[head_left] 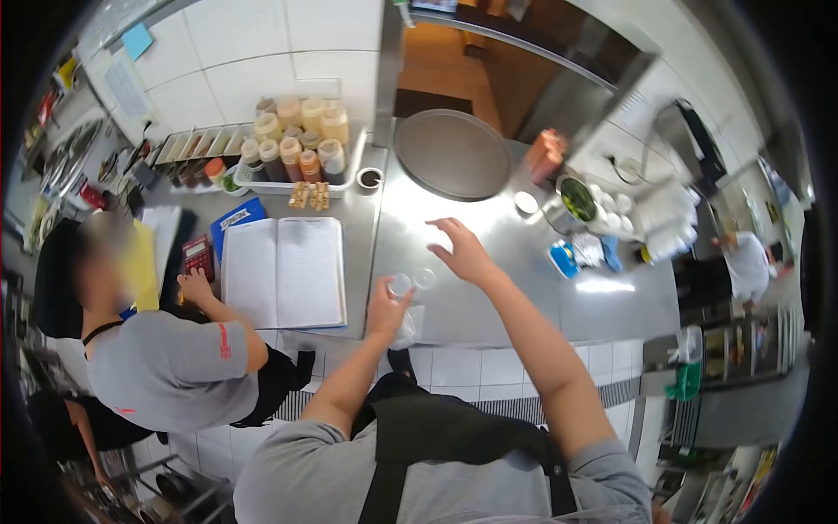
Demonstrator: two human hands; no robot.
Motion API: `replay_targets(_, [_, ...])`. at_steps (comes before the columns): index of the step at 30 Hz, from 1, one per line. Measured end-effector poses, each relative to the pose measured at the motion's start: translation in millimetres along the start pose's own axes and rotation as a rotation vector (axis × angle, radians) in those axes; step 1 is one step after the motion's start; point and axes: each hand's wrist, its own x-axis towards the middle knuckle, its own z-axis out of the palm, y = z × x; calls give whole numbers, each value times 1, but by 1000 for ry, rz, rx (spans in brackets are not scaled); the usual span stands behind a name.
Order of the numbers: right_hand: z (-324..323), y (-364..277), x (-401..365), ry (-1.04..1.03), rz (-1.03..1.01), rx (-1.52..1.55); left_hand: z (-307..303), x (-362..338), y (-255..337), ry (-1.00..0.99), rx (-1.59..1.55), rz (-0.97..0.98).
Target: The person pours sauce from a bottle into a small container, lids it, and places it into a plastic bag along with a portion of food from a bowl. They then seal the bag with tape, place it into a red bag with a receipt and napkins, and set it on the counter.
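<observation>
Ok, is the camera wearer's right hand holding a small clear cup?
No, the left hand holds a small clear cup, while the right hand is open and empty over the metal counter.

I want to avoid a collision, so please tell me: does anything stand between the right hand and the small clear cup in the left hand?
Nothing visible blocks the right hand from the clear cup in the left hand; only a clear round piece sits close beside the cup.
</observation>
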Motion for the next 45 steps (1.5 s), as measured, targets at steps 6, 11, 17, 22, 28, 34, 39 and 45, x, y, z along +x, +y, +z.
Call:
replay_targets(6, [60, 8, 209, 29, -79, -4, 3, 2, -7, 4, -40, -10])
replay_targets(11, [118, 19, 329, 176, 77, 87, 1, 4, -6, 5, -92, -6])
replay_targets(17, [144, 23, 380, 59, 314, 159, -1, 4, -4, 43, -186, -40])
replay_targets(22, [97, 22, 370, 195, 182, 166, 0, 0, -3, 71, -104, -42])
replay_targets(28, [-75, 0, 284, 285, -232, 538, 6, 4, 1, 120, -64, -100])
replay_targets(34, [-185, -1, 103, 430, -396, 306, 23, 69, 87, 166, -91, 259])
replay_targets(39, [-237, 48, 17, 176, -146, -132, 40, 103, 216, -237, -208, 465])
replay_targets(45, [-285, 85, -22, -78, -357, -1045, 79, 91, 284, -360, -135, 657])
